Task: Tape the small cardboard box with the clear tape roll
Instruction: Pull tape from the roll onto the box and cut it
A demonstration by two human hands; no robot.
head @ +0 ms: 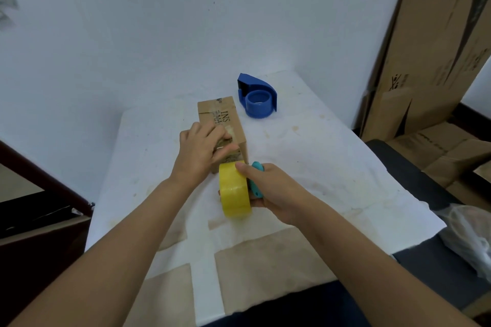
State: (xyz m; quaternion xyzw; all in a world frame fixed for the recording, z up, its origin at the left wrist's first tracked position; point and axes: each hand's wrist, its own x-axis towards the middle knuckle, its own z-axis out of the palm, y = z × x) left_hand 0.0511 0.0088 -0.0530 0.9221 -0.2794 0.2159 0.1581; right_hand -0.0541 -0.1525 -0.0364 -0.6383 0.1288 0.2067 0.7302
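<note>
A small cardboard box (221, 125), printed with dark lettering and already crossed by strips of old tape, is shown lying on a counter (305, 167) that is covered with stained white paper. The near end of the box is pressed down by the left hand (198, 150), whose fingers are laid flat over the top face and the near edge, with nothing enclosed in them. The tape roll (235, 190), which appears yellowish in its wound thickness, is held upright on its rim just in front of the near end of the box and close against it. The roll is gripped by the right hand (268, 191), with the thumb laid across the top of its outer band and the fingers closed beneath it. A teal handle (257, 180) is clasped in the same hand, between the palm and the side of the roll; what tool it belongs to cannot be told. A blue tape dispenser (257, 97) is seen beyond the box, toward the far right of the counter and apart from it. Flattened cardboard sheets (425, 61) are leaned against the wall at the right.
</note>
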